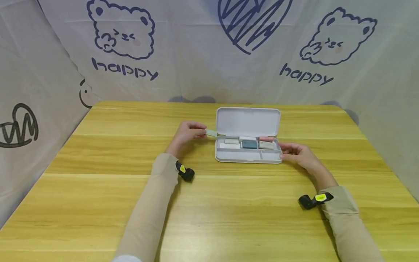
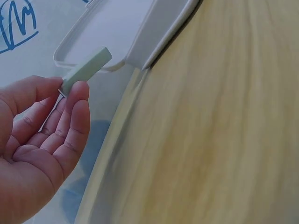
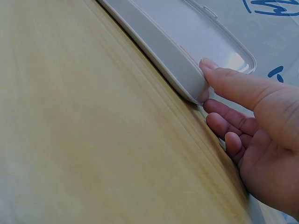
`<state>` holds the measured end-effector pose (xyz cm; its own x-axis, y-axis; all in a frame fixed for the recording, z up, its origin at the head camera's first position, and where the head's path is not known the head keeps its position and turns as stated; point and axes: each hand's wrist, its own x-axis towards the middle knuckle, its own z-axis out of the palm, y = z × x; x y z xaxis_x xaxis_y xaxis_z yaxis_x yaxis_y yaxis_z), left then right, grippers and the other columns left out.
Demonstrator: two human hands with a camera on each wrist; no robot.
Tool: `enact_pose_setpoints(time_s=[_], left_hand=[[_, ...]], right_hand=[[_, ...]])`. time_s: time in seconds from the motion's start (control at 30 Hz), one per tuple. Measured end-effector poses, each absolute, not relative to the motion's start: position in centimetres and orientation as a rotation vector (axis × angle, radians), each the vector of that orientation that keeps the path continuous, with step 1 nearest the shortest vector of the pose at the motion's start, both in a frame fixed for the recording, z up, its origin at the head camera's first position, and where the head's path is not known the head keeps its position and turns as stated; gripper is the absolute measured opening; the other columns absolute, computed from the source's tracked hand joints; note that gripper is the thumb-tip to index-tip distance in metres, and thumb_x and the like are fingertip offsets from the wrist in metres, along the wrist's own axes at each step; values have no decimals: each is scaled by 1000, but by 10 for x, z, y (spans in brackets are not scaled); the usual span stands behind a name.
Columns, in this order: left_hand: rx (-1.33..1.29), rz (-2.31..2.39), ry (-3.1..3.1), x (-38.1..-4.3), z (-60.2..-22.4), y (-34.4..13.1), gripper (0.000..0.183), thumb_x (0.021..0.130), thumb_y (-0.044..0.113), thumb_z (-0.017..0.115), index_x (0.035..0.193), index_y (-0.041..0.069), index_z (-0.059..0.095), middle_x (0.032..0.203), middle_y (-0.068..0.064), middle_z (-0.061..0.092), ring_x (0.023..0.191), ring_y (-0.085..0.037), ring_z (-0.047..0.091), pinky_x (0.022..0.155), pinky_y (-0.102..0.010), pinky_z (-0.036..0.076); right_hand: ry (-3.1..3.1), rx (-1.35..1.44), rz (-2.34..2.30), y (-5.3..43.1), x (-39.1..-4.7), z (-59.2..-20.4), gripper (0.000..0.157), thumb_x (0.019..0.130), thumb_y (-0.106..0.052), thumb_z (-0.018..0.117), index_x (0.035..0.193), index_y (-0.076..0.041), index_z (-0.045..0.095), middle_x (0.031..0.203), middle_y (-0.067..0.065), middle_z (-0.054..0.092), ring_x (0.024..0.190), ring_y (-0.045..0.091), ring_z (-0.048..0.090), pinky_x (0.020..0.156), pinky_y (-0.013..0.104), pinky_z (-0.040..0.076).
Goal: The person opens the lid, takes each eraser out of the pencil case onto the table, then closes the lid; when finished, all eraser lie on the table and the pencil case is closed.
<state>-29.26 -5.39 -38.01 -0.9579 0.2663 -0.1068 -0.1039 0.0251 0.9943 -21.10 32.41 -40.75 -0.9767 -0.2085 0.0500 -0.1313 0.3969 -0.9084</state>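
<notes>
Smooth plastic case [image 1: 247, 122], matt green block [image 2: 85, 72], glossy wood-grained table [image 1: 235, 218], creased cloth backdrop [image 1: 190, 54], matt fabric sleeves [image 1: 148, 214]

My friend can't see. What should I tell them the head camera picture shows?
A left hand pinches a pale green block beside an open white case on a wooden table; the right hand holds the case's right end. Inside lie a blue block, a pink block and some pale blocks.

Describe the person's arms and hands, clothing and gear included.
Both arms wear long beige fabric sleeves. At each cuff sits a small black rounded device with a bright yellow label. The left hand and right hand are bare, with no gloves or rings visible.
</notes>
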Motion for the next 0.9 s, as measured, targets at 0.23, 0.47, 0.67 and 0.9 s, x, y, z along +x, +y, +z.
enact_pose_setpoints(time_s=[0.23, 0.47, 0.67, 0.9], left_hand=[[70, 2008, 1991, -292, -381, -59, 22, 79, -9, 60, 100, -16, 56, 72, -11, 61, 60, -18, 61, 64, -29, 51], [3, 1928, 1987, -295, -384, -62, 25, 80, -11, 58, 103, -18, 55, 68, -13, 61, 57, -18, 61, 61, -27, 52], [-49, 1884, 1980, -296, -385, -63, 24, 83, -9, 55, 106, -18, 54, 71, -13, 62, 59, -17, 62, 60, -26, 52], [-67, 1862, 1994, -296, -385, -63, 26, 83, -10, 55, 108, -16, 55, 75, -14, 62, 61, -17, 61, 60, -26, 52]], right_hand=[[2571, -310, -1650, 325, -212, -408, 47, 80, -4, 66, 119, 14, 47, 88, -6, 59, 76, 6, 50, 60, 17, 41], [2557, -317, -1672, 325, -212, -409, 47, 80, -2, 65, 119, 15, 46, 87, -6, 58, 77, 6, 50, 61, 17, 41], [2554, -326, -1673, 325, -212, -409, 47, 80, -2, 65, 119, 16, 46, 88, -5, 58, 77, 7, 50, 61, 17, 41], [2550, -324, -1683, 325, -212, -411, 47, 80, -1, 65, 119, 16, 46, 86, -5, 58, 76, 7, 50, 60, 17, 40]])
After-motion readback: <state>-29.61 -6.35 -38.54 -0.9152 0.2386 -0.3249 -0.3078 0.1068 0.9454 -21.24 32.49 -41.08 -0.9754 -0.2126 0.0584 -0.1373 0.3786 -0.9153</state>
